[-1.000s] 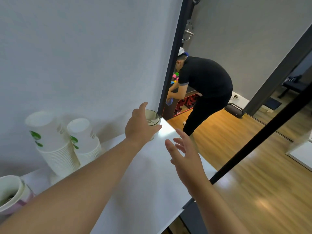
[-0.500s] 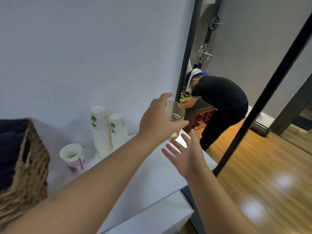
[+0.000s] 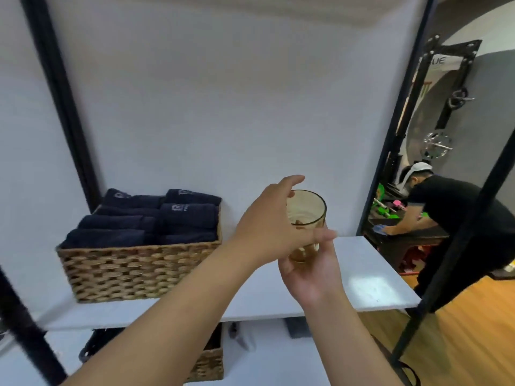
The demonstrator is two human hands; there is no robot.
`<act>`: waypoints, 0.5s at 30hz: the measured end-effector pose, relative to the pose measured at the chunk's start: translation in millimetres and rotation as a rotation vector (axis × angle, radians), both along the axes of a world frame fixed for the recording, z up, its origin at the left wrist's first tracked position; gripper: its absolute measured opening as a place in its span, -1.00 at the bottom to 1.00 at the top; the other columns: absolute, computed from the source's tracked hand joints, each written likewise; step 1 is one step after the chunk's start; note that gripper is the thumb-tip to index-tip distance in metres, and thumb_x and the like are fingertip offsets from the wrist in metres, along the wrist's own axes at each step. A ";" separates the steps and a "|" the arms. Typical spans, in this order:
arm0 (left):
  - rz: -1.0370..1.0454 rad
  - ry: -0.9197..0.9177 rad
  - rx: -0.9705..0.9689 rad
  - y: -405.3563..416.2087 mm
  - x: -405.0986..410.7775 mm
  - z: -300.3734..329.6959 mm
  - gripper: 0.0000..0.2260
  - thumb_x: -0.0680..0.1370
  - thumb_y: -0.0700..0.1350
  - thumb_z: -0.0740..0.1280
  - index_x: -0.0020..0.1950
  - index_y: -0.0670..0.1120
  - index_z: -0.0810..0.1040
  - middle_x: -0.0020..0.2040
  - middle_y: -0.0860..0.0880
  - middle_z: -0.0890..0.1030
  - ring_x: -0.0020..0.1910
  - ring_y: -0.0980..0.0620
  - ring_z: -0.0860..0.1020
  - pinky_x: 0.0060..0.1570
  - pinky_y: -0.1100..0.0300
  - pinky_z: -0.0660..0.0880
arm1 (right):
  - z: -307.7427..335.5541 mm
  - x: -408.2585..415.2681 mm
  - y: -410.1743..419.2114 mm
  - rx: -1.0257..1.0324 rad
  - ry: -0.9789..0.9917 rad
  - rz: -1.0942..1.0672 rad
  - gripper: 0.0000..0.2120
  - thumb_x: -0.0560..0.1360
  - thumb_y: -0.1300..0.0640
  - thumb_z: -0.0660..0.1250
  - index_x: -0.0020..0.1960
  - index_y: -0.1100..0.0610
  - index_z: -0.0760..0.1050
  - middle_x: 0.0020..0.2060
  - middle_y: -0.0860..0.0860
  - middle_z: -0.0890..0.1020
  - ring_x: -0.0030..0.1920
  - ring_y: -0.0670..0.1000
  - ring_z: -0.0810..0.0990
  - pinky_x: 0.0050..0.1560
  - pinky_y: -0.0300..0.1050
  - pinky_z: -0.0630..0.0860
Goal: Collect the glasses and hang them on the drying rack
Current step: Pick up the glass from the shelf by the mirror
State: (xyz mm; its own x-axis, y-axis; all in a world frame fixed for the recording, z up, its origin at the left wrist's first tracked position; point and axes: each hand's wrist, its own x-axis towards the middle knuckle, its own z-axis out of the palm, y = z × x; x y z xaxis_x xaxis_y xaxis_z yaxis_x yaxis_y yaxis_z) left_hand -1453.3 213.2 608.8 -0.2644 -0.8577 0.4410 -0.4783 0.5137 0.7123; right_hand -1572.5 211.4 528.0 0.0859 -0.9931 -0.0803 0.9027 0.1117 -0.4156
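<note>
A clear, amber-tinted glass (image 3: 308, 211) is held upright in the air above the white shelf (image 3: 370, 277). My left hand (image 3: 270, 232) wraps around its left side, thumb across the front. My right hand (image 3: 312, 270) cups the glass from below, its fingers touching the base. A little liquid or residue seems to sit at the bottom of the glass. No drying rack is in view.
A wicker basket (image 3: 139, 270) of folded dark towels (image 3: 145, 218) stands on the shelf at left. Black frame posts (image 3: 61, 98) rise at both sides. Another basket (image 3: 207, 363) sits on a lower shelf. A person in black (image 3: 457, 218) bends over a bench at right, on a wooden floor (image 3: 459, 338).
My left hand lifted the glass off the shelf and carried it left. My right hand came up under the glass. The view swung left, from the paper cups to the towel basket.
</note>
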 end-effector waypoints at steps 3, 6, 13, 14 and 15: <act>0.032 0.010 -0.039 39.3 73.9 14.3 -0.06 0.14 0.41 0.58 0.46 0.45 0.25 0.30 0.34 0.44 0.25 0.35 0.46 0.22 0.11 0.53 | 19.0 49.1 24.5 -0.049 0.034 0.136 -0.64 0.55 -0.13 0.48 0.15 0.13 0.74 0.12 0.09 0.73 0.01 0.04 0.71 -0.23 -0.16 0.66; 0.089 0.084 -0.090 81.8 154.8 14.9 -0.21 0.26 0.42 0.52 0.45 0.42 0.33 0.31 0.32 0.51 0.28 0.28 0.51 0.17 0.16 0.56 | 36.7 106.4 47.0 -0.082 0.039 0.293 -0.56 0.53 -0.17 0.46 0.15 0.19 0.73 0.16 0.16 0.69 -0.04 0.05 0.67 -0.43 -0.21 0.55; 0.446 0.150 -0.052 194.9 352.0 -22.9 -0.67 0.58 0.29 0.29 0.30 0.25 0.58 0.21 0.27 0.61 0.24 0.24 0.56 0.14 0.22 0.57 | 52.5 276.1 102.1 -0.182 0.174 0.472 -0.49 0.51 -0.17 0.48 0.36 0.08 0.64 0.18 0.09 0.65 -0.05 -0.01 0.60 -0.42 -0.19 0.51; 0.497 0.153 -0.037 209.5 381.3 -26.1 -0.68 0.58 0.26 0.30 0.29 0.23 0.59 0.21 0.26 0.62 0.23 0.25 0.56 0.16 0.21 0.56 | 52.4 304.5 111.2 -0.200 0.216 0.485 -0.55 0.49 -0.18 0.48 0.27 0.06 0.70 0.13 0.07 0.67 -0.11 -0.03 0.62 -0.42 -0.19 0.51; 0.544 0.158 -0.024 223.3 410.3 -27.8 -0.69 0.59 0.22 0.30 0.29 0.20 0.59 0.20 0.24 0.63 0.21 0.27 0.56 0.18 0.21 0.55 | 51.5 333.0 120.2 -0.219 0.261 0.494 -0.59 0.49 -0.19 0.48 0.20 0.05 0.73 0.08 0.06 0.69 -0.15 -0.04 0.63 -0.42 -0.19 0.51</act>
